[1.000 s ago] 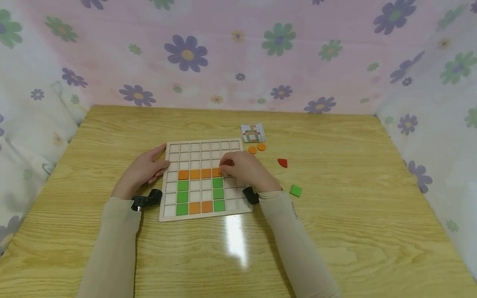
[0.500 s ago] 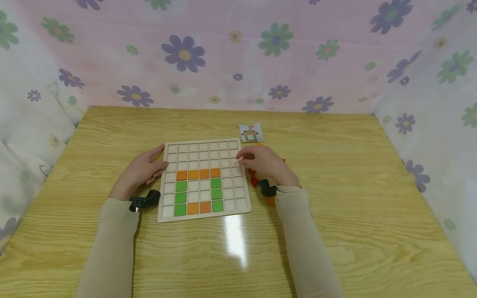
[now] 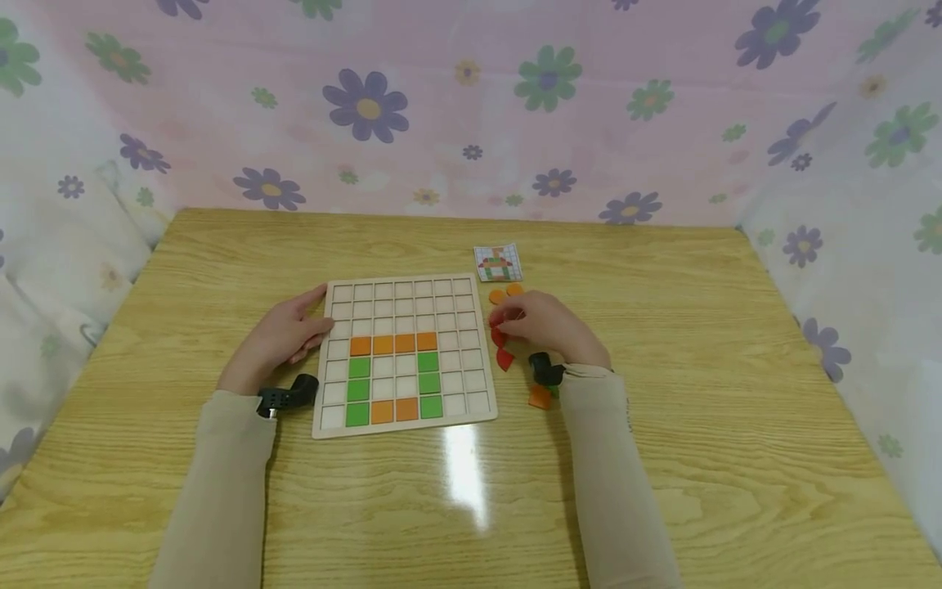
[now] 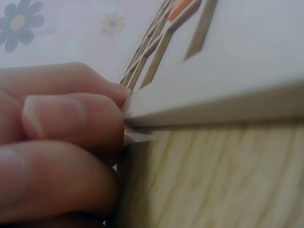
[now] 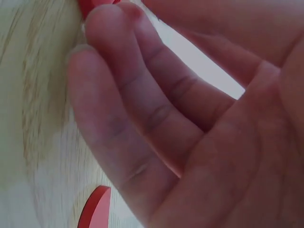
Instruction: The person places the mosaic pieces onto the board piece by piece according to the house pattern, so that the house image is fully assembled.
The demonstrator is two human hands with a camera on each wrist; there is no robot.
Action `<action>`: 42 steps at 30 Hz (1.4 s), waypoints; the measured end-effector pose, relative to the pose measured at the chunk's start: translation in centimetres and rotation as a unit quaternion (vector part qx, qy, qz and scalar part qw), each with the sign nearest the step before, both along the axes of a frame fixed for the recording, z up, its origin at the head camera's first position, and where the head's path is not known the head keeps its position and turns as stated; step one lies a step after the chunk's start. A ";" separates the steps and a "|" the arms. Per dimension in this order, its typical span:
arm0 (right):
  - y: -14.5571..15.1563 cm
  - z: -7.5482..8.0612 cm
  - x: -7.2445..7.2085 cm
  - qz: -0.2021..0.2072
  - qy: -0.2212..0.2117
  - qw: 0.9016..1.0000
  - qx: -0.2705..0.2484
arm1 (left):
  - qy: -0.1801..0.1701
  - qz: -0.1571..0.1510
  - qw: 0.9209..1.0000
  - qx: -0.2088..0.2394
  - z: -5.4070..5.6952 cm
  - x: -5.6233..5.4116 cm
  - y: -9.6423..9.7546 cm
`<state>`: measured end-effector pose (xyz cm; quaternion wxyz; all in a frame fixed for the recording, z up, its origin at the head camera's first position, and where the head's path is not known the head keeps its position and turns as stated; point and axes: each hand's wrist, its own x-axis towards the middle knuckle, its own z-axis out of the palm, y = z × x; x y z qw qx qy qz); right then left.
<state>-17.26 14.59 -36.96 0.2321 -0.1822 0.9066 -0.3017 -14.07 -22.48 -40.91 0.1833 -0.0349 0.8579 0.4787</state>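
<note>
- Wooden grid board (image 3: 405, 365) lies flat on the table (image 3: 699, 368) between a person's two hands, its cells partly filled with coloured tiles.
- At far left, the left hand (image 3: 280, 331) rests against the board's left edge, fingers relaxed, index toward the far corner and thumb lower down, apparently to steady it.
- On the board, a row of four orange tiles (image 3: 383, 344) caps two columns of green tiles (image 3: 358, 390), three to a column; an orange pair (image 3: 393, 411) fills the space between their near ends.
- Just beyond the board's far right corner lies a pattern card (image 3: 497, 263), its small print showing red, green and orange shapes.
- Beside the board's right edge, nearer than the card, sit two orange discs (image 3: 513, 290).
- Over a red piece (image 3: 499, 337), the right hand (image 3: 540, 321) brings thumb and index close together; whether they grip it cannot be told. A red wedge (image 3: 504, 359) lies just below.
- Farther right, near the wrist, wait an orange square (image 3: 540, 397) and a partly hidden green piece (image 3: 553, 392).
- Picking out a red shape looks to be the step in hand; the next move likely calls for a firm pinch, a check against the card and careful seating in the matching cell.
</note>
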 end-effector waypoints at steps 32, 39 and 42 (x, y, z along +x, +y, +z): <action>0.0 0.0 0.3 0.014 -0.009 0.998 0.054 | 0.002 -0.017 1.000 0.003 0.2 -0.1 -0.1; 0.0 -0.2 0.2 0.011 -0.002 0.998 0.060 | 0.004 -0.015 1.000 0.004 0.3 0.0 0.0; -0.1 -0.1 0.3 0.010 -0.001 0.998 0.059 | 0.003 -0.016 1.000 0.005 0.3 0.0 0.0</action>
